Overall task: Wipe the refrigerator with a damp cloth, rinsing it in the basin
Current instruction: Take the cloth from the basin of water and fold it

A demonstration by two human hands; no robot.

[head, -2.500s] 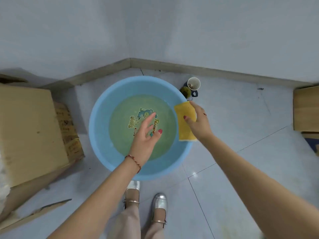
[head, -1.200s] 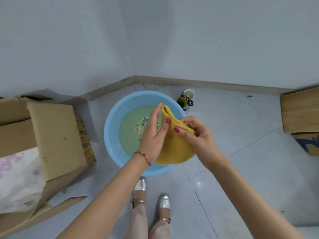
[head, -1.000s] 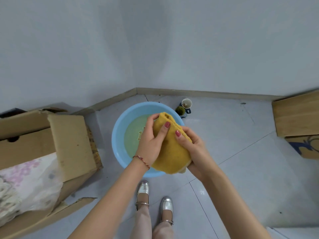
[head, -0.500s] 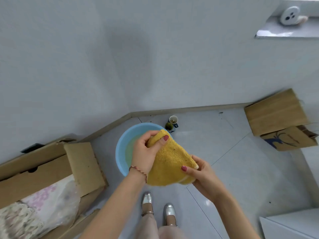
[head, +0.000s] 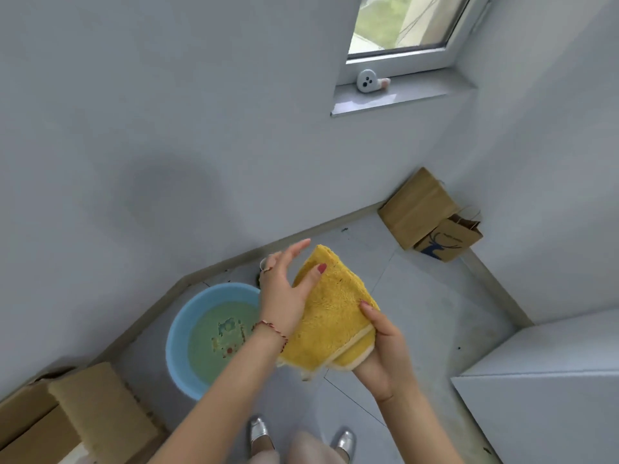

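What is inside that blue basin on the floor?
The blue basin holds greenish water, and a colourful printed picture shows on its bottom. Nothing floats in the part that shows. The person's left hand and forearm cover its right edge, so that part cannot be seen.

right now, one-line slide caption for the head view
Both hands, left and right, hold a folded yellow cloth above the floor beside a blue basin.

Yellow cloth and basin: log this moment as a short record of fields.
cloth: yellow cloth, folded, held up between both hands, to the right of the basin
left hand: left hand thumb presses the cloth's upper part, fingers extended
right hand: right hand grips the cloth's lower edge
basin: blue basin on the floor, greenish water inside
nearby: cardboard box at lower left
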